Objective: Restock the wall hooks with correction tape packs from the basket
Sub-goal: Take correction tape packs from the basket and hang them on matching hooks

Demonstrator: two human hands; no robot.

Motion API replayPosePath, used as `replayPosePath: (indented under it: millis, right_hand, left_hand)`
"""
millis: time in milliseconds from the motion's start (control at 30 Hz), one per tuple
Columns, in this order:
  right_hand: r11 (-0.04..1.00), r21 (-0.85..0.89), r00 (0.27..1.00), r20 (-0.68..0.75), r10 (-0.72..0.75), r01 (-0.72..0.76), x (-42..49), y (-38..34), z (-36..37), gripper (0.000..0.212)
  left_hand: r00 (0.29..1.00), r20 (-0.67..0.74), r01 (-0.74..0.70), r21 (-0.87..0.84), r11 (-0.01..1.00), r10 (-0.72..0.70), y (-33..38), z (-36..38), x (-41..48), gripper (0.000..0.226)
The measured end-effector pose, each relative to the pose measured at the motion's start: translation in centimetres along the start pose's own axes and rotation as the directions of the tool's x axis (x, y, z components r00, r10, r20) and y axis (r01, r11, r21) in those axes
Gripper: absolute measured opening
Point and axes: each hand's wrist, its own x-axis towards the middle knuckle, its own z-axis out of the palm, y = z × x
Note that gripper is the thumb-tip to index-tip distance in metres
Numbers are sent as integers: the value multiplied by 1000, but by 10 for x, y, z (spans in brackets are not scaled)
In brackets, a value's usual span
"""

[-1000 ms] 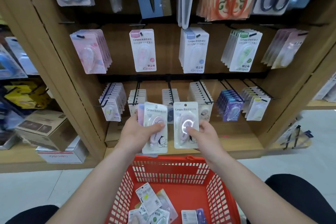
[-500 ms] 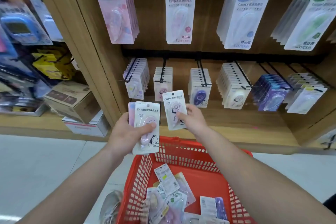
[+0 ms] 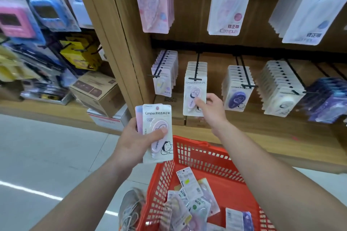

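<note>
My left hand (image 3: 135, 142) grips a small stack of pink correction tape packs (image 3: 159, 127), thumb across the front one, held above the red basket (image 3: 206, 157). My right hand (image 3: 212, 110) pinches a single pink pack (image 3: 193, 97) at the front of the second lower wall hook (image 3: 196, 69), level with the matching packs hanging there. Whether its hole sits on the hook's tip I cannot tell. Several loose packs (image 3: 189, 199) lie in the basket below.
Other lower hooks carry yellow (image 3: 162, 80), purple (image 3: 237, 95) and white (image 3: 281, 97) tape packs; larger packs (image 3: 225, 5) hang above. Cardboard boxes (image 3: 97, 92) sit on the low shelf at left. A grey shoe (image 3: 131, 210) stands beside the basket.
My right hand has carried its pack up and right from beside the left hand to the second lower hook. The view has moved closer and lower; my left hand keeps its stack.
</note>
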Motion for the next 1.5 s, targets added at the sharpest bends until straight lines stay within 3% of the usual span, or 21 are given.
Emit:
replayPosePath:
  millis: [100, 167, 267, 300, 367, 467, 533, 633, 733, 900, 967, 1100, 1500]
  right_hand:
    - [995, -9, 992, -81, 94, -95, 12, -5, 6, 13]
    - [983, -73, 982, -106, 157, -166, 17, -5, 8, 23]
    - [950, -286, 980, -182, 76, -127, -1, -5, 6, 44]
    - [960, -267, 988, -149, 48, -87, -17, -4, 4, 37]
    - [993, -117, 997, 61, 39, -32, -53, -2, 1, 26]
    - [998, 14, 906, 419, 50, -62, -101, 1, -1, 19]
    - [1000, 18, 881, 472, 12, -23, -115, 7, 7, 15]
    - [998, 62, 900, 435, -9, -20, -122, 10, 11, 18]
    - [982, 156, 924, 379, 40, -106, -120, 9, 8, 24]
    - [939, 269, 924, 367, 106, -214, -112, 3, -7, 26]
    - [935, 287, 947, 297, 120, -208, -103, 1, -11, 19]
    - [984, 147, 986, 144, 83, -104, -69, -6, -15, 19]
    - [999, -37, 1000, -24, -18, 17, -25, 6, 5, 19]
  left_hand:
    - [1000, 12, -9, -10, 1000, 9, 1, 3, 1, 38]
    - [1000, 17, -5, -24, 1000, 5, 1, 6, 2, 38]
    - [1000, 2, -10, -42, 999, 10, 3, 9, 5, 38]
    - [1000, -3, -14, -39, 999, 14, 4, 9, 6, 37]
    - [1000, -18, -17, -37, 999, 16, 3, 11, 7, 35]
    - [999, -27, -17, -17, 1000, 17, -1, 15, 8, 35]
    - [999, -25, -23, -13, 1000, 23, -3, 17, 5, 40]
    - [999, -10, -54, 5, 999, 54, -2, 25, 1, 53]
    - [999, -5, -42, -35, 999, 41, 0, 27, 2, 60]
    - [996, -34, -84, -3, 996, 84, -3, 27, 9, 33]
    - [993, -69, -96, 18, 995, 97, -3, 23, 13, 26]
    - [989, -101, -108, 17, 994, 110, 0, 11, 19, 29]
    - [984, -161, -76, -14, 997, 72, -2, 4, 21, 30]
